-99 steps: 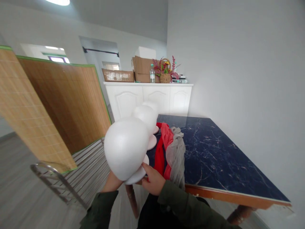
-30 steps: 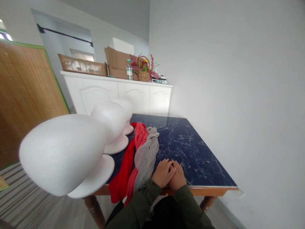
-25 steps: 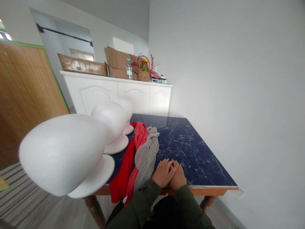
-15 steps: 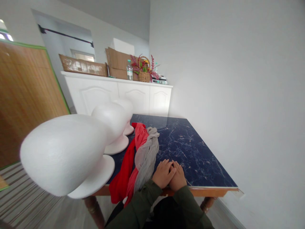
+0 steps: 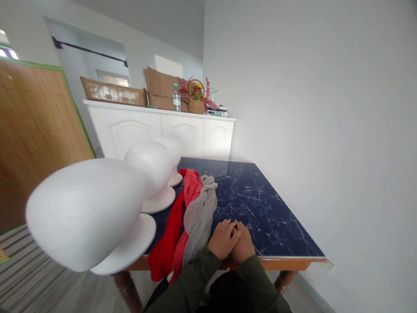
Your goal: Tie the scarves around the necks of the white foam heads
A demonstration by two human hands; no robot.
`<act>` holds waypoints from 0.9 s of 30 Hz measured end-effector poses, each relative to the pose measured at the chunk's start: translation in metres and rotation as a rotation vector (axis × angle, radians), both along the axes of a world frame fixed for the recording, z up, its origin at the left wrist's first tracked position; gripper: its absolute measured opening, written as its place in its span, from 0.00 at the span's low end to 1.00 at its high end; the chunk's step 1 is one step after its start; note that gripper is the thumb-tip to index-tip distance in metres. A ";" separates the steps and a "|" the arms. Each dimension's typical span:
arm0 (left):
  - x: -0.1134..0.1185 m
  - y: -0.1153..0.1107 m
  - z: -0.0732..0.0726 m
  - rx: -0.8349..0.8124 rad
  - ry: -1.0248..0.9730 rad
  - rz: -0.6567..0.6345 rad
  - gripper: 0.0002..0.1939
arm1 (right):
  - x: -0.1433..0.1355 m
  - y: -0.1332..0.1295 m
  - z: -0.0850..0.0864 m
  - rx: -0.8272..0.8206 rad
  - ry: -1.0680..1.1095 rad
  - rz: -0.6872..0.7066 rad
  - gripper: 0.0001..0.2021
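Observation:
My left hand (image 5: pixel 223 238) and my right hand (image 5: pixel 244 244) lie flat and side by side on the dark blue marble-patterned table (image 5: pixel 260 208), close to its near edge, touching each other and holding nothing. A grey scarf (image 5: pixel 200 215) lies bunched just left of my left hand, with a red scarf (image 5: pixel 172 230) beside it; both hang over the near edge. Three white foam heads stand along the table's left side: the nearest foam head (image 5: pixel 86 213), a middle one (image 5: pixel 152 167) and a far one (image 5: pixel 171 150).
A white cabinet (image 5: pixel 156 130) stands behind the table with cardboard boxes (image 5: pixel 161 89), a water bottle (image 5: pixel 176 99) and a flower basket (image 5: pixel 196 98) on top. A bamboo screen (image 5: pixel 35 130) is at the left. A white wall runs along the table's right side.
About three seconds ago both hands held the nearest foam head by its base; it now stands on the table and my hands rest on the tabletop. Over the last second nothing moved.

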State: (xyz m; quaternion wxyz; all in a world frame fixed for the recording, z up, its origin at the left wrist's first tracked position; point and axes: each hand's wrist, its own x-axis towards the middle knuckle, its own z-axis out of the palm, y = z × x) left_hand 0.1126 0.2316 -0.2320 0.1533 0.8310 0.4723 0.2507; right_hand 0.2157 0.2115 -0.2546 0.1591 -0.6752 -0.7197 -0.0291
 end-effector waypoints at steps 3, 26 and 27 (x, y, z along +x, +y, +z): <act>0.000 0.001 -0.002 0.008 -0.001 -0.001 0.23 | 0.001 0.000 0.003 -0.021 0.003 0.025 0.23; 0.001 0.006 -0.005 0.005 -0.013 0.000 0.23 | -0.001 0.000 -0.001 0.038 0.018 0.001 0.23; 0.002 0.007 -0.003 0.003 -0.013 -0.001 0.23 | 0.000 0.000 0.000 0.029 0.023 -0.002 0.23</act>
